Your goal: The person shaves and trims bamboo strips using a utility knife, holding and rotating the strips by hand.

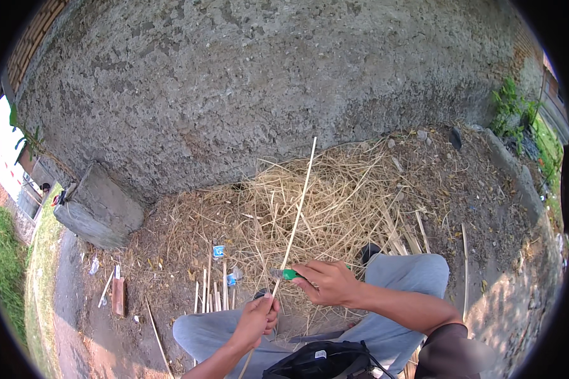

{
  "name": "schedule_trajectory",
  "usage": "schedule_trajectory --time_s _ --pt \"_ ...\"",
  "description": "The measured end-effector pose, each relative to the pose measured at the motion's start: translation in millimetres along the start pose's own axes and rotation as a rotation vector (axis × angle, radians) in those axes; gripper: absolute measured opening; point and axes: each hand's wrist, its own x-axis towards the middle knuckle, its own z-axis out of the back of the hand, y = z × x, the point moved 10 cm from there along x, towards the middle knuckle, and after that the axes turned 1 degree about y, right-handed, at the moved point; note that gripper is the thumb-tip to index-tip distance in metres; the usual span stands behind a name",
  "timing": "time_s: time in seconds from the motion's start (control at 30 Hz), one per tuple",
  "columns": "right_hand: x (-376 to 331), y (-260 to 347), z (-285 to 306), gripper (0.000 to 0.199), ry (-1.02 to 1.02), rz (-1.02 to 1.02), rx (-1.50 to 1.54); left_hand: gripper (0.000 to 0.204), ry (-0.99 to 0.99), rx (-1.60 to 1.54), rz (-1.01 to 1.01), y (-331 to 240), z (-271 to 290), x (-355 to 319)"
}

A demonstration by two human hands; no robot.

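Off to the left of both hands, a grey concrete block (100, 213) is sitting against the rough wall (246, 82), and nearer in a small reddish wooden piece (118, 295) is lying on the dirt. Just left of the left-hand fingers, a row of short cut sticks (212, 292) is standing in the ground; I am counting about six, though a few are blurring together. The left hand (258, 319) is curling its fingers tight around the lower part of one long thin bamboo strip (295, 220), which is rising away from the knuckles toward the wall, over the heap of dry shavings (322, 196). Just to the right, the right hand (327, 282) is closing its fingers around one green-handled knife (286, 274), the blade end meeting the strip a little above the left fist. To my eye the shaving is going best with the blade laid shallow along the strip and pushed away from the gripping fingers, the left hand staying below the edge. One black pouch (319, 361) is resting in the lap, beneath both wrists.
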Motion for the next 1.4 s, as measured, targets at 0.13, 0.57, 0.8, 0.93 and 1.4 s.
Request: schedule_trajectory --time_s 0.13,0.57,0.8,0.93,1.4 --pt "1 0 -1 0.028 0.009 0.005 0.012 0.04 -0.056 0.08 -0.071 3 -1 -2" --pt "8 2 10 0.028 -0.101 0.042 -0.021 0.045 -0.063 0.102 -0.152 -5 -6 -10" --pt "16 -1 19 0.025 -0.082 -0.069 -0.093 0.042 -0.14 0.221 -0.309 -12 0 -15" --pt "31 -91 59 0.024 -0.153 -0.389 -0.15 0.039 -0.154 0.429 -0.34 28 16 -23" --pt "4 -210 101 0.027 -0.173 -0.951 -0.135 0.045 -0.306 0.847 -0.387 50 78 -99"
